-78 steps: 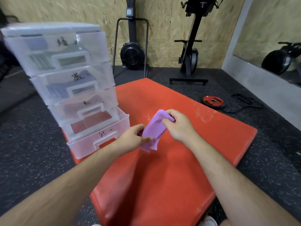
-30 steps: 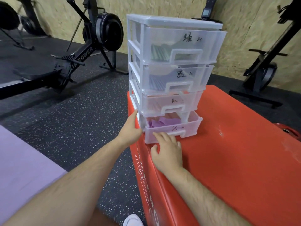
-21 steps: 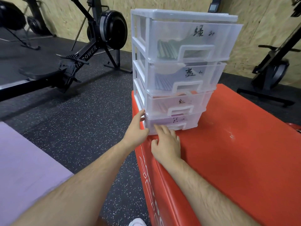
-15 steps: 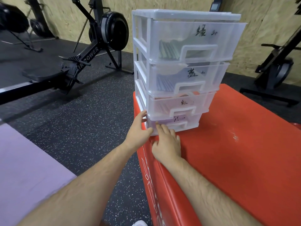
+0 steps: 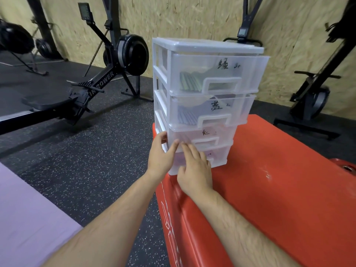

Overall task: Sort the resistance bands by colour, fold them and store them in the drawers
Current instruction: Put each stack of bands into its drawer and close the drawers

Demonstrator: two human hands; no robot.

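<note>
A clear plastic drawer unit (image 5: 208,49) with four drawers stands on the near left corner of a red mat (image 5: 269,189). Green bands (image 5: 189,81) show through the top drawer, blue bands (image 5: 187,117) through the second. The third drawer (image 5: 221,134) looks pinkish. The bottom drawer (image 5: 219,157) is pushed in and shows purple inside. My left hand (image 5: 160,160) lies flat against the unit's left front corner, fingers straight. My right hand (image 5: 194,166) presses straight fingers on the front of the bottom drawer.
A black rowing machine (image 5: 107,78) stands on the dark rubber floor to the left. A purple mat (image 5: 25,218) lies at the lower left. Another black exercise machine (image 5: 316,93) stands at the right by the chipboard wall. A red weight plate (image 5: 346,167) peeks in at the right edge.
The purple band went from my hands into the bottom drawer. That drawer was then pushed in. My hands have slid slightly up the unit's front, and the view has shifted.
</note>
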